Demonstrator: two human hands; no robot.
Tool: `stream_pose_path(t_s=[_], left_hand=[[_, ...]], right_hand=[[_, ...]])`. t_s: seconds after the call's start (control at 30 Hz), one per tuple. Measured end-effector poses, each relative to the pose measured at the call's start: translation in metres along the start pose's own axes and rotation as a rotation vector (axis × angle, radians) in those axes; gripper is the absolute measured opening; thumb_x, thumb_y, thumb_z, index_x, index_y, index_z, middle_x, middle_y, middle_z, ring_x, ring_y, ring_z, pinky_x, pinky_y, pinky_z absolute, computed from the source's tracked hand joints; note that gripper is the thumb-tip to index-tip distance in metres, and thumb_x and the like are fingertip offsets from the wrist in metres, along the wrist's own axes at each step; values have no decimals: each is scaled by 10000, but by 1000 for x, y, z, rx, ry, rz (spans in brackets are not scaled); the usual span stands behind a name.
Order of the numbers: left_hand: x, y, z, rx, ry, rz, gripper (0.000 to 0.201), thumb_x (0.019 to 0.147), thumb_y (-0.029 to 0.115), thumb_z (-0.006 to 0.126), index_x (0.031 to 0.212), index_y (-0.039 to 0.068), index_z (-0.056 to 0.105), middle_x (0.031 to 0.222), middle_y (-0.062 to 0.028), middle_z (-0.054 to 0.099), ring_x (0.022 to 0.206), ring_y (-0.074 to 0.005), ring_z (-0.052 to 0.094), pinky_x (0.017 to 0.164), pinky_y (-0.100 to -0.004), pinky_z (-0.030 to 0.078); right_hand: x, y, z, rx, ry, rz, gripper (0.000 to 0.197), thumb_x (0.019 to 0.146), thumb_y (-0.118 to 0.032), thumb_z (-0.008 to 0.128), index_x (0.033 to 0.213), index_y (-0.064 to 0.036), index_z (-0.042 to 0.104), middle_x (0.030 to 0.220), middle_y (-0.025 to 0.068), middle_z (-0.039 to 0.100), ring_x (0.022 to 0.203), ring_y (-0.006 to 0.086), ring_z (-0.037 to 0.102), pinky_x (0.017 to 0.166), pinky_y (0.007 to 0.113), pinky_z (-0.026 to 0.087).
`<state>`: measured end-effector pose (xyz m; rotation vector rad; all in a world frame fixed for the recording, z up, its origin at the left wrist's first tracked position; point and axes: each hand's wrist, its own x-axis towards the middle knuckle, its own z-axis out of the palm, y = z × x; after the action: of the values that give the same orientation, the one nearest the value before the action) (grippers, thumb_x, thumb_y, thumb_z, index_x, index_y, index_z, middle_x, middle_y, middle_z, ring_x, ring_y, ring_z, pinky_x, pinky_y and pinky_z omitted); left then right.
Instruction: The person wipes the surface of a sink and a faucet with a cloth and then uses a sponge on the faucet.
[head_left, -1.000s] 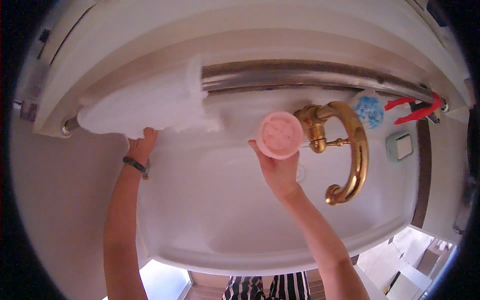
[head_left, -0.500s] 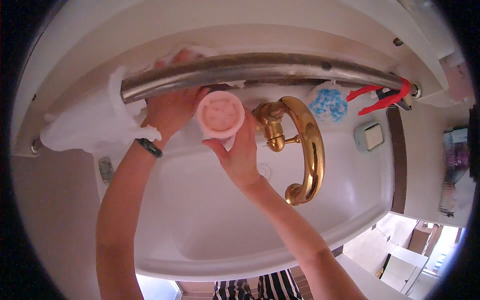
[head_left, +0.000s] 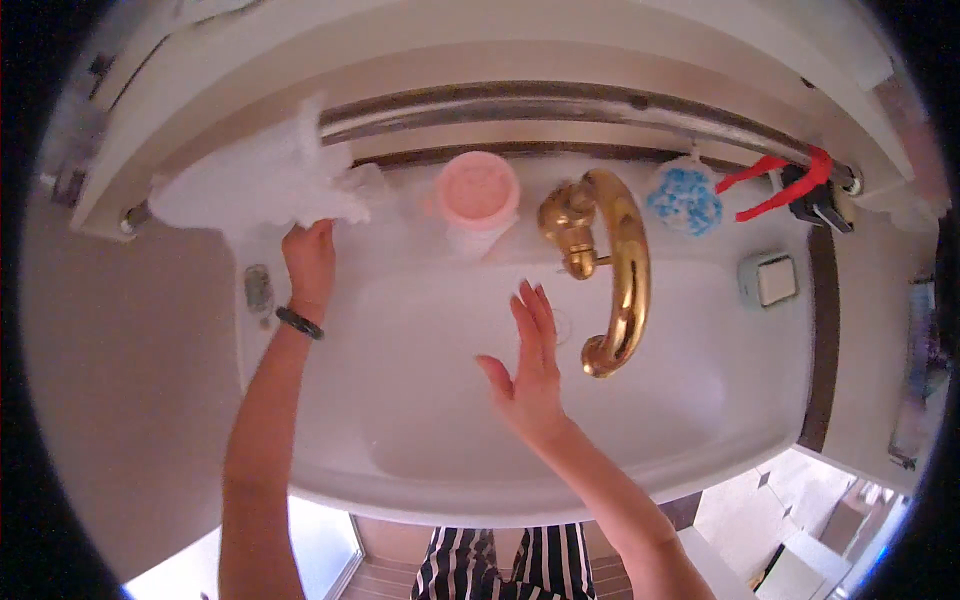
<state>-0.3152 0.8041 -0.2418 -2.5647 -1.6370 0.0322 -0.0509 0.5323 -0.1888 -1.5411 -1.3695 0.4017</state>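
A jar with a pink lid (head_left: 478, 190) stands on the back ledge of the white sink (head_left: 420, 505), left of the brass faucet (head_left: 628, 270). My right hand (head_left: 532, 365) is held over the basin, apart from the jar, its fingers stretched out and holding nothing. At the back left, my left hand (head_left: 310, 262) is closed, with a dark band on the wrist. Its fingertips meet the lower edge of a white lacy cloth (head_left: 255, 180) hanging from the metal bar (head_left: 480, 105). What those fingers hold, if anything, is hidden.
A blue and white mesh puff (head_left: 686, 200) hangs behind the faucet. Beyond it, a red strap (head_left: 800, 188) is looped round the bar. A pale soap dish (head_left: 768, 278) with a white bar sits on the right rim. A small clear object (head_left: 259, 289) lies on the left rim.
My right hand has let go of the pink-lidded jar and drawn back toward me over the basin. My left hand has come out from behind the bar and closed near the cloth.
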Motion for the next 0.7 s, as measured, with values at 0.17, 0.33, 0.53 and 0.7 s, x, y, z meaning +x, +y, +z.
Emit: stream_pose_path(t_s=[0.17, 0.33, 0.53, 0.7], left_hand=[[-120, 82, -66, -2304, -58, -929, 396, 998, 448, 493, 1225, 139, 592, 1127, 12, 657, 994, -168, 620, 777, -353, 508], [-197, 174, -96, -2770, -626, -626, 642, 934, 533, 558, 1417, 131, 422, 1376, -12, 533, 1200, -216, 541, 910, -410, 496], [-211, 239, -107, -2395, -835, -723, 474, 991, 98, 496, 1447, 84, 370, 1378, -96, 515, 1235, -242, 539, 1029, -398, 463], [-188, 262, -125, -1354, -736, 38, 444, 941, 155, 595, 1376, 136, 510, 1217, -88, 639, 1123, -181, 626, 950, -323, 513]], right_hand=[[-59, -15, -30, 214, -207, 333, 434, 959, -230, 572, 1341, -44, 483, 1443, 151, 464, 1343, 319, 428, 1086, 426, 383], [-79, -9, -52, 926, -380, 944, 541, 984, -410, 499, 1376, -38, 467, 1420, 107, 492, 1303, 249, 468, 1057, 396, 389], [-81, 26, -87, 1157, -314, 1025, 415, 988, -299, 542, 1284, -9, 566, 1227, 77, 622, 1108, 174, 587, 967, 377, 464], [-96, 47, -148, 584, -39, 829, 195, 936, -50, 581, 1105, -31, 677, 1064, 56, 685, 945, 138, 649, 834, 319, 538]])
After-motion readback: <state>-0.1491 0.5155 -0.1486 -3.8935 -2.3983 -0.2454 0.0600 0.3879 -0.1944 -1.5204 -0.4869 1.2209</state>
